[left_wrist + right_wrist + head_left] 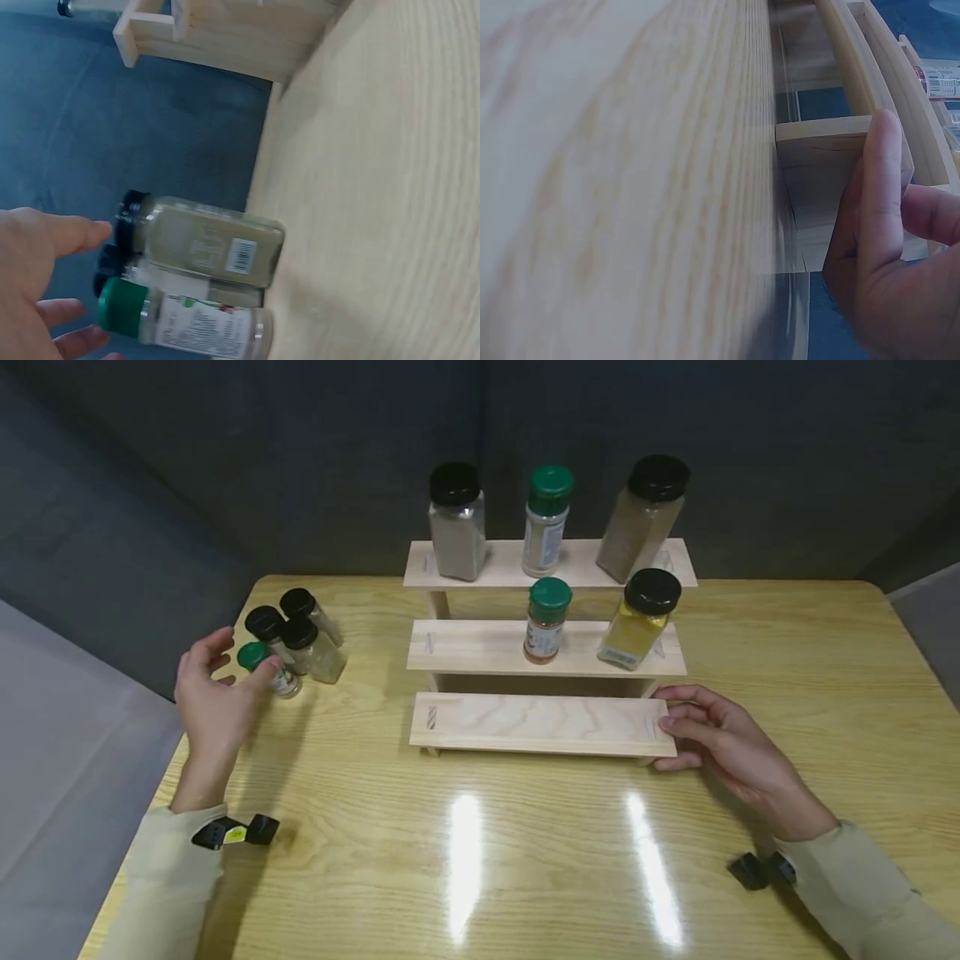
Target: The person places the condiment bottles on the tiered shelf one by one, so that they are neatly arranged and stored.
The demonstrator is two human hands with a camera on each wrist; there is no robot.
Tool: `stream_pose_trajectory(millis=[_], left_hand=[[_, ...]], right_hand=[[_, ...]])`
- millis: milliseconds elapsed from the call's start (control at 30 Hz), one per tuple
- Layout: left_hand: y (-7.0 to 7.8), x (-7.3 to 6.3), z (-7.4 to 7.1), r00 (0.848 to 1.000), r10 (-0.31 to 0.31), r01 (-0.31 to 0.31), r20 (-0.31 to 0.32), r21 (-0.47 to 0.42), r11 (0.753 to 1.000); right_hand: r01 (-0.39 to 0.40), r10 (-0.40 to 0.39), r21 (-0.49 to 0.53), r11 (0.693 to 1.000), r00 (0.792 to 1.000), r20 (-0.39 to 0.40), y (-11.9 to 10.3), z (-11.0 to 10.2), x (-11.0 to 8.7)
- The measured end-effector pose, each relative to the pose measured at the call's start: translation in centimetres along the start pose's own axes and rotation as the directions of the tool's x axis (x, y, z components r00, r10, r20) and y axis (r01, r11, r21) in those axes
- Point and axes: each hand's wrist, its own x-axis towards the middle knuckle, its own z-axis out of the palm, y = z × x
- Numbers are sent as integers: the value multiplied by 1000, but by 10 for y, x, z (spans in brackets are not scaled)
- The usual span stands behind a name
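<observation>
At the table's left, my left hand (217, 697) is spread with thumb and fingers apart around the green cap of a small spice jar (285, 682). In the left wrist view a gap shows between the thumb and the black-capped jar (214, 240) beside it. My right hand (731, 743) grips the right end of the lowest step of a three-step wooden spice rack (540, 722), thumb on the board's end. Seen from the right wrist, a finger lies along the rack's end (825, 139).
Several black-capped jars (322, 660) cluster by the green-capped one. On the rack's top step stand two black-capped jars and a green-capped jar (543, 539). The middle step bears a green-capped jar (543, 635) and a yellow-filled jar (630, 631). A dark curtain (337, 468) hangs behind.
</observation>
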Motion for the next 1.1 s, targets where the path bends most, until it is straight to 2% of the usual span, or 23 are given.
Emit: stream_pose_trajectory(millis=[167,300,400,800,1100], left_hand=[[-10,1,6,998,-37,38,42,-17,999],[-15,2,10,993,-96,98,66,-14,995],[-18,2,12,990,-120,120,75,0,993],[-24,1,19,994,-105,105,27,9,994],[-23,-2,17,995,-98,98,9,1,995]], right_hand=[[-1,1,-3,1000,1000,1,1,1,0],[-6,6,-17,1000,1000,-8,1,2,0],[-7,7,-27,1000,1000,-8,0,2,0],[-16,16,-42,999,1000,-7,0,2,0],[-11,11,-34,999,1000,-3,-1,1,1]])
